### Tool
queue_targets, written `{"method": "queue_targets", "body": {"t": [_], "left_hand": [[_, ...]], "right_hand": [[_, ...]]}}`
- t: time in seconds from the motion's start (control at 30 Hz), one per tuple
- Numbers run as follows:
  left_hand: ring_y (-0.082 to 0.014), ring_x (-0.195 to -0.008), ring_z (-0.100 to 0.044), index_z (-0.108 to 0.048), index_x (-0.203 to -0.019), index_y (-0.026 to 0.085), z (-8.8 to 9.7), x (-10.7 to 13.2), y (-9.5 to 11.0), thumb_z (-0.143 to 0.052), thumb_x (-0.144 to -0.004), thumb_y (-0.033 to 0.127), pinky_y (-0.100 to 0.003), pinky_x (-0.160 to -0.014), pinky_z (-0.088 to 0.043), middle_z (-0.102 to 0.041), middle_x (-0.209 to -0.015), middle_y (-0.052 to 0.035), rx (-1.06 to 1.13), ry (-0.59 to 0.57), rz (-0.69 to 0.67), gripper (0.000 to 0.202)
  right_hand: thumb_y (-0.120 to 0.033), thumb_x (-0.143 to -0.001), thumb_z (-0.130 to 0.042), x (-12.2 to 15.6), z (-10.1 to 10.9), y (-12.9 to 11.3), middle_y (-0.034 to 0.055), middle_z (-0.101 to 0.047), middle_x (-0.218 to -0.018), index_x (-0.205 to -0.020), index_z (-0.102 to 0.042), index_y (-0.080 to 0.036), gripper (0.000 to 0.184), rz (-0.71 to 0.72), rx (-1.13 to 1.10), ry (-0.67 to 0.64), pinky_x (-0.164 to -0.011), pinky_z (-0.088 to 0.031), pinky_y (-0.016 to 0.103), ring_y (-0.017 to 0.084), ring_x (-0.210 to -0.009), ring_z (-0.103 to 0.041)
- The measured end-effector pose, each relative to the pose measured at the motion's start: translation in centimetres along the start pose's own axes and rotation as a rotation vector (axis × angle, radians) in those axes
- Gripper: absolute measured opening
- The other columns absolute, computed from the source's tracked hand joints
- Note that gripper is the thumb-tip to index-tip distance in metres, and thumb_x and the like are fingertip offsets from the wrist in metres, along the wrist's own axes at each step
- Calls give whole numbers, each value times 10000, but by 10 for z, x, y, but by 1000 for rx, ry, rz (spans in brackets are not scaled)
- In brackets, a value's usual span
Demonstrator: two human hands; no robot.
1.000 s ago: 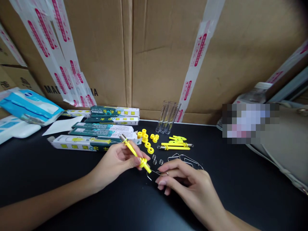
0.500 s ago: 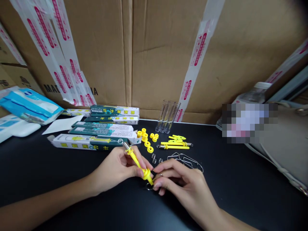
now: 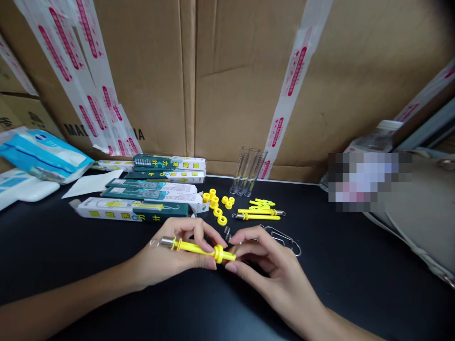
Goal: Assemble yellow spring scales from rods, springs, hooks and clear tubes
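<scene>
My left hand point(image 3: 174, 251) grips a yellow plastic rod point(image 3: 197, 248) with a metal end pointing left and a yellow ring point(image 3: 218, 254) around it. My right hand point(image 3: 270, 267) pinches a thin bent wire point(image 3: 237, 247) close to the rod's tip, and my fingers hide most of that wire. Just beyond my hands lie small clear pieces point(image 3: 227, 234), yellow rings point(image 3: 217, 206) and more yellow rods point(image 3: 258, 216). A large wire clip point(image 3: 280, 239) lies partly behind my right hand.
Several teal-and-white boxes point(image 3: 142, 208) lie on the black table point(image 3: 88, 255) at the back left, near a white sheet point(image 3: 90, 183) and blue packets point(image 3: 42, 156). Glass tubes point(image 3: 248, 172) lean at the cardboard wall point(image 3: 238, 85). A beige bag point(image 3: 419, 222) sits at right.
The yellow rod has swung from a diagonal to nearly level, with its metal end now pointing left. Both hands have drawn closer around it, and the wire loop below them is no longer visible.
</scene>
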State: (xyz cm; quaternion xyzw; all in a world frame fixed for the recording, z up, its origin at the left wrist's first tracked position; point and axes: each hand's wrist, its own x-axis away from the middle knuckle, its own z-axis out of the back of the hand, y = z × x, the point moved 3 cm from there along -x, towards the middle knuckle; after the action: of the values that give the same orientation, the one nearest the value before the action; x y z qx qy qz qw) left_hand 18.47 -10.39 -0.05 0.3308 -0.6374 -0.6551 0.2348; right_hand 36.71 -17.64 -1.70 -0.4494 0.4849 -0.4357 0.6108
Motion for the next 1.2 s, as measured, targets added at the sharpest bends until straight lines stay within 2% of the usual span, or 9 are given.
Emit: {"method": "queue_targets", "body": {"t": [0.1, 0.2, 0.37, 0.5, 0.6, 0.7, 0.83, 0.93, 1.2], "left_hand": [[-181, -907, -750, -729, -741, 148, 0, 0, 3, -859, -716, 91, -259, -815, -574, -789, -1039, -70, 65, -78, 21, 145], [-246, -1046, -726, -775, -999, 153, 0, 2, 6, -802, -821, 231, -332, -909, -571, -747, -1198, -130, 163, -190, 21, 196], [-240, -881, -743, -777, -1014, 151, -3, 4, 6, -778, -842, 350, -282, -685, -608, -782, -1012, -123, 148, -146, 77, 263], [-158, -714, -728, -778, -865, 164, -1, 2, 6, -806, -808, 282, -215, -644, -581, -787, -813, -50, -109, 132, 30, 134], [-154, -797, -738, -723, -855, 189, 9, 1, 7, -876, -712, 224, -213, -748, -584, -784, -839, -3, -229, 425, -84, 212], [-168, -932, -728, -681, -984, 226, 14, 4, 7, -843, -772, 242, -260, -878, -568, -770, -940, 13, -339, 537, -206, 268], [-200, -1168, -641, -697, -1076, 220, -2, 12, 15, -775, -875, 261, -311, -1063, -446, -747, -1113, -28, -800, 347, -485, 219], [-200, -1087, -673, -667, -1126, 176, -21, 20, 17, -758, -890, 331, -306, -1038, -445, -756, -1091, -48, -986, 127, -672, 297], [-85, -770, -679, -646, -1056, 180, -25, 19, 12, -688, -942, 197, -131, -723, -510, -723, -928, 14, -811, 73, -493, 123]], "right_hand": [[-239, -930, -690, 0, 0, -3, -38, -728, -828, -1096, -621, -294, 187, 15, -31, -1, -723, -570, 219, 118, -727, -723], [-235, -955, -649, 0, 2, -6, -39, -685, -821, -1175, -618, -300, 232, 48, -28, 30, -703, -566, 223, 107, -687, -698], [-259, -952, -662, 0, 5, -7, -35, -677, -789, -1225, -628, -292, 278, 49, 5, 60, -671, -550, 227, 106, -644, -662], [-284, -944, -677, -1, 6, -7, -44, -651, -749, -1207, -644, -286, 265, 26, -1, 93, -646, -537, 213, 98, -620, -653], [-302, -941, -683, -1, 8, -6, -52, -627, -737, -1166, -649, -285, 228, 12, -20, 158, -627, -529, 191, 87, -608, -644], [-311, -937, -691, -2, 10, -5, -53, -629, -750, -1138, -650, -285, 207, 14, -3, 191, -623, -526, 177, 82, -610, -642], [-282, -952, -666, -2, 7, -5, -55, -646, -740, -1171, -645, -291, 220, 38, 62, 122, -648, -533, 182, 88, -618, -652], [-245, -956, -652, 0, 4, -8, -51, -689, -774, -1205, -639, -312, 258, 94, 142, 56, -681, -547, 196, 102, -656, -672], [-190, -951, -627, 4, 0, -8, -37, -733, -840, -1282, -582, -300, 352, 177, 226, -42, -716, -568, 213, 118, -719, -712]]}}
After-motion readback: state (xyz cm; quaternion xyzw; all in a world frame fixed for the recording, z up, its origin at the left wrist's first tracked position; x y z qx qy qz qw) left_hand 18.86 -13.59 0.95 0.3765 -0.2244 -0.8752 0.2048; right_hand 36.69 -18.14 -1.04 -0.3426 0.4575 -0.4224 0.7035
